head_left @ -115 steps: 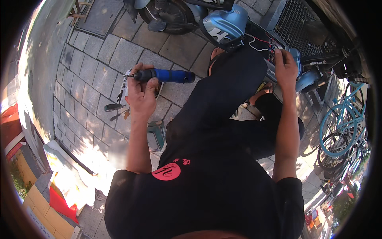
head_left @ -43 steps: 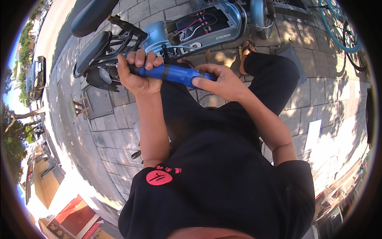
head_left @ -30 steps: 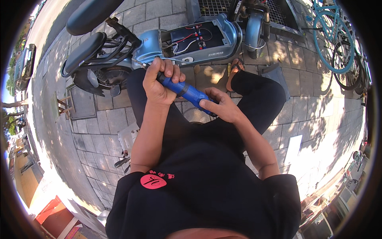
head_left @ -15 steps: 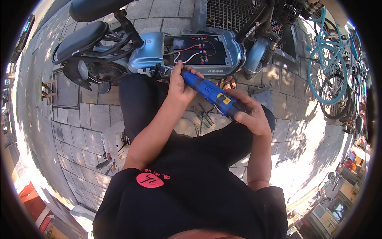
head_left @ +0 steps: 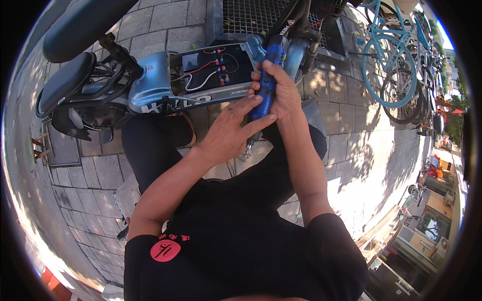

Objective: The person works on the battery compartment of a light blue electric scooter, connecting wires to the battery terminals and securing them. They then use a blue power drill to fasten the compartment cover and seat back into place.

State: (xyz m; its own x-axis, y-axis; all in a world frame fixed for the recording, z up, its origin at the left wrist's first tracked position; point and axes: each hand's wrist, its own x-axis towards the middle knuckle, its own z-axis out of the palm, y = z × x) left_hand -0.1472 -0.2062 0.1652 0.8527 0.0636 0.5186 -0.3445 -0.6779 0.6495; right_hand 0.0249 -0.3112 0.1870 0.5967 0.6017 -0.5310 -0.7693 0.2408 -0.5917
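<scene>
my right hand (head_left: 281, 93) is wrapped tight around the blue screwdriver (head_left: 264, 90), upright over the scooter (head_left: 150, 85); left hand (head_left: 228, 133) fingers rest spread along it. half a second ago it lay slanted.

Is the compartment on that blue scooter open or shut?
Open: the scooter's compartment has no cover on it, and red and white wires lie exposed inside.

Bare paving (head_left: 351, 115) lay open at three o'clock of both hands. At twelve, the scooter's open wiring bay (head_left: 211, 72) and steering column (head_left: 296, 30) blocked the way; parked bicycles (head_left: 396, 65) crowded two o'clock.
</scene>
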